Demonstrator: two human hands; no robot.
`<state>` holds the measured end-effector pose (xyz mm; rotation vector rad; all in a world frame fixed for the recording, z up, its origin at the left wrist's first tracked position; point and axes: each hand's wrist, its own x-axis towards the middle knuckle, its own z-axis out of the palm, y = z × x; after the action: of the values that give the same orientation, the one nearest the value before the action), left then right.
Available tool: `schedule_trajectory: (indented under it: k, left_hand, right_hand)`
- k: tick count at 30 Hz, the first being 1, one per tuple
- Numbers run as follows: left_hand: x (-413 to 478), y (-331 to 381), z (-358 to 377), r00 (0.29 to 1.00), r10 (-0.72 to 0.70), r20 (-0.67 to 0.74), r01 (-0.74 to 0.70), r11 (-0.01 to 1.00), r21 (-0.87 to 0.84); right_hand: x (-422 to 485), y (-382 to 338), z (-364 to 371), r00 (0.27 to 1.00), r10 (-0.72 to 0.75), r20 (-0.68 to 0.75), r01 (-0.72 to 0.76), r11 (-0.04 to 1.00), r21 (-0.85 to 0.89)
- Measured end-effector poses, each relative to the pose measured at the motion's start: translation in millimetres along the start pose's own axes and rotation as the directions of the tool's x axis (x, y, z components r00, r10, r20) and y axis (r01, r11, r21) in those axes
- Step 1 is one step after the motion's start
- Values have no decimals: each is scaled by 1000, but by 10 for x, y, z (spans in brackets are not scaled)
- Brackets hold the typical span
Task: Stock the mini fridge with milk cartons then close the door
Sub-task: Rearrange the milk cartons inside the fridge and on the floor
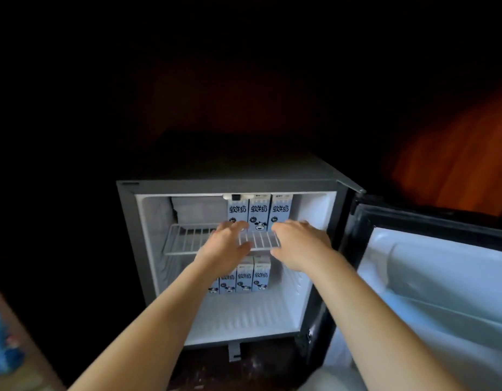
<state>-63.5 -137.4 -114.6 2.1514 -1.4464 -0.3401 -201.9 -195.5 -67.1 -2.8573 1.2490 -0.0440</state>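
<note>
The mini fridge point(128, 221) stands open, its door point(430, 277) swung out to the right. Three blue-and-white milk cartons point(259, 213) stand in a row at the back of the white wire shelf point(185, 238). Several more cartons point(252, 277) stand on the fridge floor below it. My left hand point(224, 249) reaches over the shelf, fingertips at the leftmost upper carton, thumb under the shelf's front edge. My right hand point(300, 244) reaches in beside it, fingers toward the rightmost upper carton. Neither hand plainly grips anything.
The room around the fridge is dark. A blurred blue package point(1, 348) lies on a pale surface at the lower left. An orange-lit wooden surface point(455, 165) shows at the right. The left half of the wire shelf is bare.
</note>
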Motion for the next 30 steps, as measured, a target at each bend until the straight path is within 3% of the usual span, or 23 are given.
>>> schedule_trajectory:
  k: [5,11,21,30]
  left_hand:
    - [212,-264,83,987,-64,-145,71,996,47]
    - [485,-362,56,956,-19,-293,51,993,104]
    - [637,-400,39,945,-30,-325,44,998,35]
    - [514,-360,59,930,67,-362,-125,982,-139]
  right_hand:
    - [475,-22,298,986,5,-166,6,998,68]
    - [847,37,498,919,-24,-393,29,1000,6]
    - [1020,36,676,799,-90,-595,40,994,-98]
    - [884,102,726,729,-89,-678,115,993,-7]
